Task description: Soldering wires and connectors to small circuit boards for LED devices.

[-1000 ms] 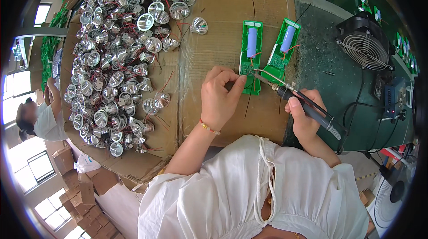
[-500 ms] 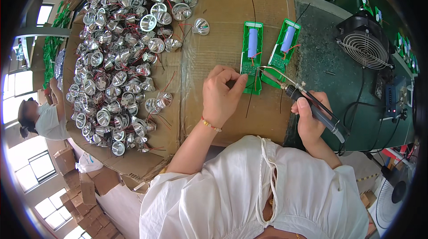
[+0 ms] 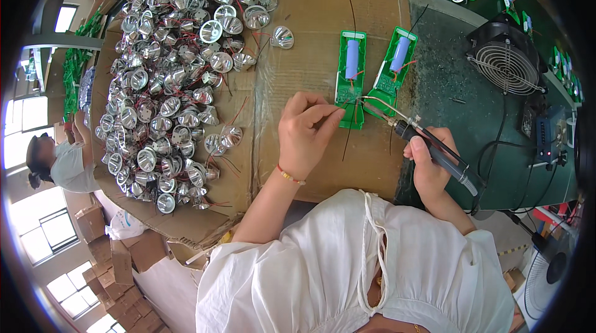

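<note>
My right hand point(image 3: 431, 159) is wrapped round a soldering iron point(image 3: 437, 153) with a thin curved metal tube fixed along it. The iron's tip reaches the lower part of a green plastic housing point(image 3: 342, 78), which holds a blue cylindrical battery point(image 3: 352, 59) and a small green circuit board point(image 3: 347, 95). My left hand point(image 3: 307, 128) is closed in a pinch at this board's left edge; what lies between its fingertips is too small to make out. Just right of it, a second green housing point(image 3: 408, 38) lies tilted, with its own blue battery point(image 3: 400, 53). Thin black and red wires stick out from both.
Many silvery reflector cups point(image 3: 167, 106) with wires are heaped on the cardboard point(image 3: 298, 10) at left; one cup point(image 3: 282, 37) lies apart. On the green bench at right are a black fan point(image 3: 506, 63), a control box point(image 3: 550, 137) and cables. A person point(image 3: 65, 159) is at far left.
The fingers of my left hand have straightened a little, still pinched near the board. The iron's tip stays at nearly the same spot. The whole view has shifted slightly.
</note>
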Tool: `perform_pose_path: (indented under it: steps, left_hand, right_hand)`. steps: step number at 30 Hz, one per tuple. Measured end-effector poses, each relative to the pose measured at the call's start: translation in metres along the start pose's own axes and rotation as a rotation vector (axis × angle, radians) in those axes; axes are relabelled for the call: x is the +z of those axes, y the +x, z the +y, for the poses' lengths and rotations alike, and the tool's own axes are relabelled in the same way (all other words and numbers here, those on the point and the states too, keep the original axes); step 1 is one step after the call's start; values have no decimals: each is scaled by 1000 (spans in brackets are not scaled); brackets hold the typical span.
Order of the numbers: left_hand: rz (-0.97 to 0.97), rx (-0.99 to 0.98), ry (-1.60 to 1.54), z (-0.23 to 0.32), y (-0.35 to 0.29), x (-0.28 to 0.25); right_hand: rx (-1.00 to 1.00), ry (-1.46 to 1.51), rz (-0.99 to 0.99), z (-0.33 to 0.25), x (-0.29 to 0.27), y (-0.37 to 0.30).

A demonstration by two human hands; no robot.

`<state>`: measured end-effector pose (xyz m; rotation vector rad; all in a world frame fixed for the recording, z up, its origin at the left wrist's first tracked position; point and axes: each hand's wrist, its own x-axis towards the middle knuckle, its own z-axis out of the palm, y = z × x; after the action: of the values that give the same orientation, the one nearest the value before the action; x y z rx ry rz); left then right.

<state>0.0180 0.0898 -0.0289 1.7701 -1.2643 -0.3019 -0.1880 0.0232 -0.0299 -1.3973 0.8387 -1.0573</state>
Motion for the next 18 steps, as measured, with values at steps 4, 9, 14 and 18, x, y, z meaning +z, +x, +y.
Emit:
perform_pose_path:
  steps: [4, 9, 14, 18]
  left_hand:
    - [22, -245, -216, 8, 3, 2]
    - [64, 162, 216, -1, 3, 4]
    - [26, 168, 244, 3, 4, 4]
    - [-4, -289, -125, 6, 5, 5]
  right_hand:
    - [-13, -27, -10, 3, 0, 1]
    - [-8, -44, -11, 4, 2, 4]
    - [2, -41, -17, 6, 5, 6]
    - [2, -28, -25, 5, 8, 9]
